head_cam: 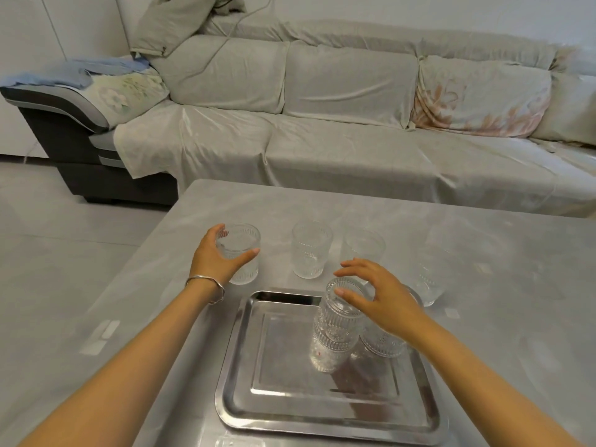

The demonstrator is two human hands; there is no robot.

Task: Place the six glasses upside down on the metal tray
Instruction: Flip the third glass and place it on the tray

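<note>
A metal tray (245, 375) lies on the grey table in front of me. Two ribbed clear glasses stand upside down on its far right part: one glass (335, 330) in the open, the other glass (382, 343) partly hidden under my right wrist. My right hand (383, 298) hovers over the first one with fingers spread, the thumb tip at its upturned base. My left hand (219, 258) is wrapped around the leftmost upright glass (240, 245) on the table beyond the tray. Three more upright glasses (311, 248) (366, 246) (429, 283) stand in a row to its right.
The table's left edge (154, 233) runs diagonally beside my left arm, with tiled floor below. A long sofa (322, 124) under a grey cover stands behind the table's far edge. A silver bracelet (206, 287) sits on my left wrist.
</note>
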